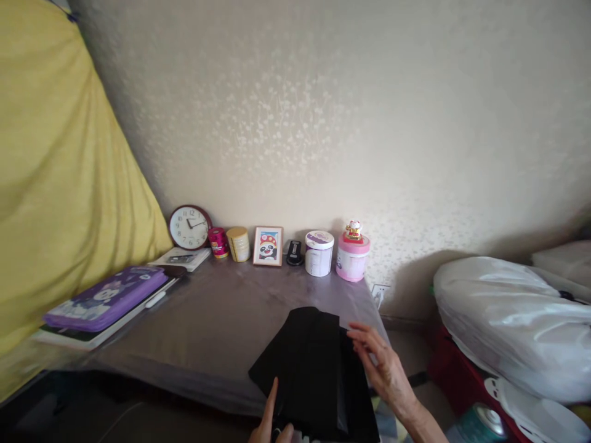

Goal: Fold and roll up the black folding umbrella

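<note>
A black cloth [311,363], perhaps a garment, lies folded in layers at the table's front right and hangs over the front edge. My left hand [265,423] is at its lower left side, cut off by the bottom of the view. The index finger points forward along the cloth and the thumb is apart from it; the other fingers are hidden. At the cloth's right edge is my right hand [381,366], its fingers loosely bent and apart, with nothing seen in them. Whether its fingertips touch the cloth I cannot tell.
Along the wall stand a clock [189,227], a pink tin [218,242], a yellow canister [239,244], a framed panda picture [268,246] and two tubs, white [319,253] and pink [353,259]. A purple case [108,297] lies left. A white plastic bag [512,326] bulges right.
</note>
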`<state>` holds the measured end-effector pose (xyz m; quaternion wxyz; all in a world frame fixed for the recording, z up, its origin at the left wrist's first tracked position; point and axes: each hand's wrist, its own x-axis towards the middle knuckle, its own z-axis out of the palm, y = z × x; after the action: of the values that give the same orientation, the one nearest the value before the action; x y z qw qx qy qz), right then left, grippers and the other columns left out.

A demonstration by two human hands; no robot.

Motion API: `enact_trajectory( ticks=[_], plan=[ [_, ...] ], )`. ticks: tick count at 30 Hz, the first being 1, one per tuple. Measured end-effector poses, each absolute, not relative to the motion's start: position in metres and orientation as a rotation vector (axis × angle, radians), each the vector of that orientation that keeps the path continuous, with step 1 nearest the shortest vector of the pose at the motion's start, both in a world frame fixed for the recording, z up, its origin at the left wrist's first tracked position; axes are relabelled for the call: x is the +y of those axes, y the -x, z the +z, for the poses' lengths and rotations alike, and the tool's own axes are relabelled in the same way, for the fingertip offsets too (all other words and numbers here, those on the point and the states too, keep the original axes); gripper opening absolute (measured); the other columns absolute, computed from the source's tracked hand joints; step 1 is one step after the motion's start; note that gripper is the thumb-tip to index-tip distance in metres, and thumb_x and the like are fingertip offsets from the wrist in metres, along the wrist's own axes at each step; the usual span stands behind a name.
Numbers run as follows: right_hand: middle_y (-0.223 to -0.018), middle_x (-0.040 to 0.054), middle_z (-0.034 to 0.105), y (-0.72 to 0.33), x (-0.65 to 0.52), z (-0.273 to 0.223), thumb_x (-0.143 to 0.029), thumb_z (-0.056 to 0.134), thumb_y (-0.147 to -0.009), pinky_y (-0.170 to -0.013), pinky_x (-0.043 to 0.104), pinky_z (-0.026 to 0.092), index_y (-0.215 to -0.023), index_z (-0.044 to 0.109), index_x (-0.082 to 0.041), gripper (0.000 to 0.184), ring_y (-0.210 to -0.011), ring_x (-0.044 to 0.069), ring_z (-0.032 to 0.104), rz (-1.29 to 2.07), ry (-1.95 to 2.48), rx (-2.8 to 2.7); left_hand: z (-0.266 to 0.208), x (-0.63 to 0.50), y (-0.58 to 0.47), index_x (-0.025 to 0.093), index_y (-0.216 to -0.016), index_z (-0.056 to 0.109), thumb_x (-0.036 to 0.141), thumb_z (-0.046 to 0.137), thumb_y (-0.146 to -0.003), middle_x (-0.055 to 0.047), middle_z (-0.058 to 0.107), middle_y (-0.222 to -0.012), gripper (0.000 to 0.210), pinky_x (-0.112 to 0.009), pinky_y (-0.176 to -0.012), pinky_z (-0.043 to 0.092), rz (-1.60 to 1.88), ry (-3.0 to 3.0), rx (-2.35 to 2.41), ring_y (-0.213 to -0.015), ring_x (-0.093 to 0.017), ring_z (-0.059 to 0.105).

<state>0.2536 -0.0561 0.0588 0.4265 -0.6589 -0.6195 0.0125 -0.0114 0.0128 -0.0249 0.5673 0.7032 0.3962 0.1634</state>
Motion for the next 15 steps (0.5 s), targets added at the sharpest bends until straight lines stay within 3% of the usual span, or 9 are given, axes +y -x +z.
enact_trajectory(
  ticks=[5, 10, 15],
  plan=[
    [-0.141, 0.0095, 0.038, -0.235, -0.061, 0.064, -0.009, 0.031, -0.088, -0.087, 0.027, 0.05, -0.119, 0.052, -0.024, 0.04, -0.112, 0.017, 0.055, 0.059, 1.62, -2.063, -0.024, 0.012, 0.012, 0.014, -0.144, -0.002, 0.038, 0.042, -0.087, -0.01, 0.06, -0.122, 0.076, -0.032, -0.101, 0.036, 0.355, -1.639, 0.935, -0.12, -0.02, 0.049],
    [-0.137, 0.0076, 0.044, -0.233, -0.051, 0.064, -0.013, 0.034, -0.091, -0.087, 0.025, 0.049, -0.103, 0.058, -0.022, 0.028, -0.111, 0.016, 0.056, 0.079, 1.567, -2.061, -0.026, 0.012, 0.012, 0.012, -0.144, -0.003, 0.039, 0.041, -0.087, -0.01, 0.064, -0.116, 0.077, -0.032, -0.098, 0.038, 0.364, -1.662, 0.909, -0.116, -0.02, 0.053],
    [-0.129, 0.0078, 0.051, -0.221, -0.026, 0.072, -0.017, 0.037, -0.092, -0.087, 0.026, 0.048, -0.099, 0.057, -0.023, 0.022, -0.106, 0.015, 0.058, 0.057, 1.485, -1.923, -0.03, 0.012, 0.009, 0.01, -0.143, -0.006, 0.04, 0.041, -0.086, -0.01, 0.068, -0.106, 0.08, -0.03, -0.092, 0.041, 0.344, -1.687, 0.933, -0.106, -0.02, 0.06]
  ],
)
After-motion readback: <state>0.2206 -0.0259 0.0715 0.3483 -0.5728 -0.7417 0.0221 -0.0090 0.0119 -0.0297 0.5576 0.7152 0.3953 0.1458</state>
